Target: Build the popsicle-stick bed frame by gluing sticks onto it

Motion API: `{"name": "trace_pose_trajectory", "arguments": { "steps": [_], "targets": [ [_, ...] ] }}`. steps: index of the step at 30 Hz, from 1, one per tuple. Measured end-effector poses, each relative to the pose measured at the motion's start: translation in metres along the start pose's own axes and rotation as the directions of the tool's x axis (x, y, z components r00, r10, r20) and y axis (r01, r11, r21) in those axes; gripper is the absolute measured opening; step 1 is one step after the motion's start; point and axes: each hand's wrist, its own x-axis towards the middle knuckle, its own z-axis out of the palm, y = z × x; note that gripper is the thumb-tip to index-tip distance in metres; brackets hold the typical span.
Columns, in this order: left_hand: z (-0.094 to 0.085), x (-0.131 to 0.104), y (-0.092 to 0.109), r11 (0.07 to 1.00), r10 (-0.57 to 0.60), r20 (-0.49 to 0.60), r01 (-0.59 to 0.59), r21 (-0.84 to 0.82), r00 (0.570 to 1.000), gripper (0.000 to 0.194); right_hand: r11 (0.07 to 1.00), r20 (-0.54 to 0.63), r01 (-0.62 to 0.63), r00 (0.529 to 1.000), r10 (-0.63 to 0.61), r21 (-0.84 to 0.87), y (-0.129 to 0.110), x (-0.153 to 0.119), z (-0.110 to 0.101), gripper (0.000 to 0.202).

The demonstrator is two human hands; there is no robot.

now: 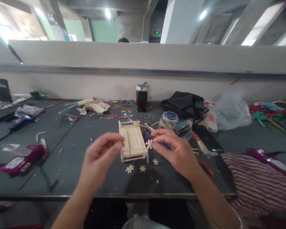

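My right hand (176, 152) pinches a small star-shaped piece made of short wooden sticks (149, 144) between thumb and fingertips. Just left of it, a miniature bed-like frame of pale wooden sticks (132, 136) stands on the dark table. My left hand (103, 156) is at the frame's left side, thumb and forefinger drawn close together; what lies between them, if anything, is too small to make out. In front of the frame lie several similar stick stars, among them one star (142, 168) in the middle and another star (155, 162) at the right.
Purple glue gun (21, 160) at left; a second purple tool (271, 160) at right. Behind the frame stand a black phone (142, 101) and a clear jar with a blue lid (169, 120). Black bag (184, 103), plastic bag (231, 111), striped cloth (259, 181) lie right. Stick scraps are scattered.
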Motion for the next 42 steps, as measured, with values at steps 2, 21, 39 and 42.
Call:
{"name": "trace_pose_trajectory", "arguments": {
  "steps": [2, 21, 39, 42],
  "targets": [
    [0.023, -0.033, -0.008, 0.984, -0.164, 0.099, 0.17, -0.057, 0.981, 0.018, 0.999, 0.026, -0.051, 0.998, 0.051, 0.017, -0.003, -0.027, -0.001, 0.009],
    [0.089, -0.089, -0.044, 0.671, -0.483, 0.403, 0.625, -0.399, 0.777, 0.023, 0.97, 0.017, -0.243, 0.97, 0.243, 0.029, 0.01, -0.12, -0.019, 0.012],
    [0.081, -0.086, -0.052, 0.788, -0.479, 0.258, 0.541, -0.295, 0.839, 0.019, 0.946, -0.063, -0.304, 0.948, 0.312, 0.108, 0.011, -0.119, 0.004, 0.007],
    [0.075, -0.079, -0.046, 0.87, -0.419, 0.213, 0.458, -0.184, 0.883, 0.018, 0.953, -0.073, -0.293, 0.952, 0.299, 0.084, 0.011, -0.108, 0.002, 0.009]
  ]
}}
